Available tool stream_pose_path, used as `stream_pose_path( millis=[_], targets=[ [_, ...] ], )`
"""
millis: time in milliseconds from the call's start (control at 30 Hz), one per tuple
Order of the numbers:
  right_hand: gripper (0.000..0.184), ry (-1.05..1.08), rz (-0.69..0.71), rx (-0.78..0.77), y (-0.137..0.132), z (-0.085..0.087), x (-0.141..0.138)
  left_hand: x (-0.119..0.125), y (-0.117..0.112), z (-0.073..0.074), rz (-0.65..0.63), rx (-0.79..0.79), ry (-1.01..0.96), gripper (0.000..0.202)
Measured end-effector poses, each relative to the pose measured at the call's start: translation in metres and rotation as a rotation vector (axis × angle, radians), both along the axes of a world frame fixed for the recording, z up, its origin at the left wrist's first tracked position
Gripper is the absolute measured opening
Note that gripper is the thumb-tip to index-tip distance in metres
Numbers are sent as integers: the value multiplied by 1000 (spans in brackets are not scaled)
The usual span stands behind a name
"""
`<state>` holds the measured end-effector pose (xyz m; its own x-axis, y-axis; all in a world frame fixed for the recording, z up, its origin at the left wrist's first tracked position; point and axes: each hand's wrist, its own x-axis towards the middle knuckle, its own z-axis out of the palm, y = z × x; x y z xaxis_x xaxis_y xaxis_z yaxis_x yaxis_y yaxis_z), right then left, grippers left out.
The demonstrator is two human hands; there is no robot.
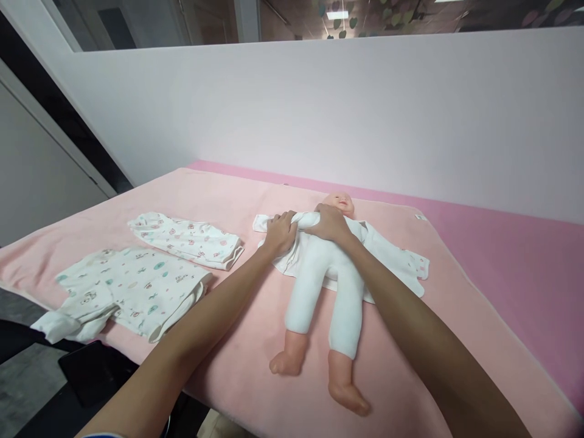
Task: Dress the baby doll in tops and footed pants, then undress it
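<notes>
A baby doll [345,322] in a white body suit lies on its back, head toward the wall and bare feet toward me. Beneath it a white baby shirt [387,255] is spread, one sleeve stretched out to the right. My left hand [281,233] is closed around the other sleeve, on the doll's outstretched arm; the cuff end sticks out left of my fingers. At the doll's shoulder, just below its head, my right hand [330,224] is closed on the shirt's cloth at the upper end of that sleeve. My right fingertips are partly hidden.
Printed baby pants [187,237] and a printed baby top [141,283] lie on the left of the pink blanket [237,365]. A low white wall [347,115] stands behind the pink table top [515,267]. Below the left edge is a dark, flat object [93,371].
</notes>
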<state>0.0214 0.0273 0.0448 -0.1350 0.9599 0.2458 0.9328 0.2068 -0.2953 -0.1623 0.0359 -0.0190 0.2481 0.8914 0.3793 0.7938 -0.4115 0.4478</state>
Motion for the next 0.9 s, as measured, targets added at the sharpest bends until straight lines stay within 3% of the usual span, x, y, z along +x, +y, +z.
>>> stream_pose_path(
  millis=[200,567,667,800,900],
  targets=[
    [37,385,-30,76,-12,4,47,-2,2,-1,9,-67,-59,36],
    [33,635,-15,72,-26,3,96,-3,8,-9,51,-59,-117,38],
    [36,607,-16,69,-26,6,89,-1,6,-7,38,-50,-115,40],
    [42,472,74,28,-23,12,52,-3,2,-4,23,-16,-164,45],
    [47,389,98,51,-21,14,31,-5,2,-3,11,73,-237,61]
  ],
)
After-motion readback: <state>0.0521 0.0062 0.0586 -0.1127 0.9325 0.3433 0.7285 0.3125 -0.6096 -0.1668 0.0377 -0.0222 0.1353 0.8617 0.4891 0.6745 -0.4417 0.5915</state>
